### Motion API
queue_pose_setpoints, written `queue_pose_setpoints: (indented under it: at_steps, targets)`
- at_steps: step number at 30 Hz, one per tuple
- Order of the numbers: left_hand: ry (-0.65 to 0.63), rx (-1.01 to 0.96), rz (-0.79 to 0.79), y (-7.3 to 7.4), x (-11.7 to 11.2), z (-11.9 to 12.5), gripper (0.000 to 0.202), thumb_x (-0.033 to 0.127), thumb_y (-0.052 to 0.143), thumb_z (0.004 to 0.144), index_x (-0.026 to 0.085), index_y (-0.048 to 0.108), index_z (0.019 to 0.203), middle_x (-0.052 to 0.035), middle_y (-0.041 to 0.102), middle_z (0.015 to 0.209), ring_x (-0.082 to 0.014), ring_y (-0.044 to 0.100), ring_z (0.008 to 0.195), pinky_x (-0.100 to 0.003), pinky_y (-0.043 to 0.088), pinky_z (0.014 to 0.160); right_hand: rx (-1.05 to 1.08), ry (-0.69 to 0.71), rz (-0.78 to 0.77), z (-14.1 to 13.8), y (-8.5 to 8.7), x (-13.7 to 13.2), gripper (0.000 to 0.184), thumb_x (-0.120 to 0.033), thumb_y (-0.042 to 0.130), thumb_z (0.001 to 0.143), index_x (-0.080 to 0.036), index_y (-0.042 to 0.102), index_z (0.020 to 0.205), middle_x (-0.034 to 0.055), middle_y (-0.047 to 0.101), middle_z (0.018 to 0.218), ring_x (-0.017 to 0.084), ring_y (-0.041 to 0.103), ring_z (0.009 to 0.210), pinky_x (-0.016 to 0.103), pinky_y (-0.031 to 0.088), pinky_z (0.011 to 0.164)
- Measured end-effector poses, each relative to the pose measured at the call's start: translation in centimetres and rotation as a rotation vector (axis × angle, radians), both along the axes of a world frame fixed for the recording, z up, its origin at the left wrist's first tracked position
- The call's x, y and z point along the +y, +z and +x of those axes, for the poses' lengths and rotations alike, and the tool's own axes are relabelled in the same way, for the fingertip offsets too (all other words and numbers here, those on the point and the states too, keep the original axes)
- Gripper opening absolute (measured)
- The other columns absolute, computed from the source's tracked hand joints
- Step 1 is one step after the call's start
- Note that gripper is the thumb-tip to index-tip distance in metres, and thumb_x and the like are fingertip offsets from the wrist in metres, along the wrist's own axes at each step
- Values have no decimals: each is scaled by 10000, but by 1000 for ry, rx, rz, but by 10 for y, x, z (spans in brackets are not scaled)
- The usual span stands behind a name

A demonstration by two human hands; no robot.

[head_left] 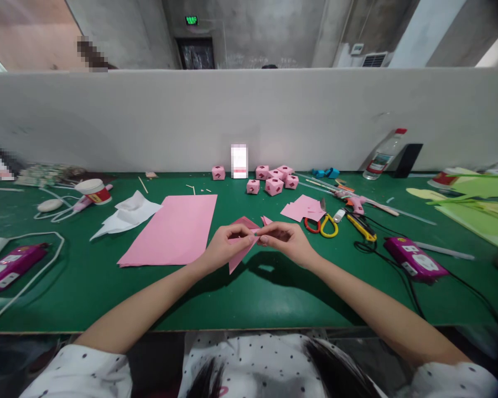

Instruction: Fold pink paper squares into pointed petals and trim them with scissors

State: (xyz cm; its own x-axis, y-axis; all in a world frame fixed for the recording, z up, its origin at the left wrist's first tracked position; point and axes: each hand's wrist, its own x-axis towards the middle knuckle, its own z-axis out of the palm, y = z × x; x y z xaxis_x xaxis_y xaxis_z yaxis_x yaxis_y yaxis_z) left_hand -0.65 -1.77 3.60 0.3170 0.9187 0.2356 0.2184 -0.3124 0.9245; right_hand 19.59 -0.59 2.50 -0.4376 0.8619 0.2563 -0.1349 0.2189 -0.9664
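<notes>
The pink, angular, creased piece of folded paper (237,256) was pinched between the left fingers (244,242) and the right fingers (273,228), raised above the green surface (274,309); it was tilted, one sharp corner pointing down; its middle was partly hidden.

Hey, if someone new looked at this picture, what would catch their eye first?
Probably the folded pink paper, held between the left hand and right hand at the centre, above the green table. Beyond it, pink boxes with dark diamond marks stand near the pale partition. Lime-green sheets also stand out at far right.
</notes>
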Motion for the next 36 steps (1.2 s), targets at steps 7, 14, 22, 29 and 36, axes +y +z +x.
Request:
queue_pose_setpoints:
  at_steps: [7, 14, 22, 29, 36]
  targets:
    - [-7, -1, -25, 1, 0, 0, 226, 365, 657, 799, 148, 699, 753, -32, 682, 769, -160, 599, 753, -276, 456, 735, 10, 14, 2, 0, -1, 0, 247, -342, 790, 720, -193, 751, 912, 43, 751, 899, 188, 714, 839, 356, 580, 844]
    - [-15, 4, -22, 2, 0, 1, 243, 381, 655, 796, 147, 694, 743, -34, 679, 767, -163, 596, 751, -280, 457, 732, -25, 15, 20, 2, 0, 1, 261, -345, 784, 724, -195, 751, 936, 51, 750, 915, 189, 715, 839, 341, 585, 825]
    - [-4, 16, -24, 3, 0, 1, 246, 384, 659, 781, 146, 687, 723, -33, 664, 741, -162, 586, 730, -278, 462, 709, -61, 18, 44, 3, 0, 0, 269, -352, 781, 723, -192, 752, 938, 50, 758, 908, 201, 721, 844, 335, 587, 804]
    - [-14, 18, -25, 2, 1, 0, 232, 367, 656, 786, 146, 683, 719, -32, 664, 742, -160, 589, 732, -273, 460, 709, -77, 6, 57, 4, 2, 2, 265, -353, 785, 714, -197, 761, 927, 43, 763, 877, 194, 724, 803, 315, 593, 762]
    - [-31, 34, -25, 1, 1, 0, 237, 371, 649, 795, 148, 681, 722, -30, 660, 737, -153, 584, 720, -264, 452, 694, -78, -6, 103, 2, 4, 1, 261, -376, 790, 702, -208, 774, 902, 47, 761, 905, 197, 717, 811, 310, 593, 745]
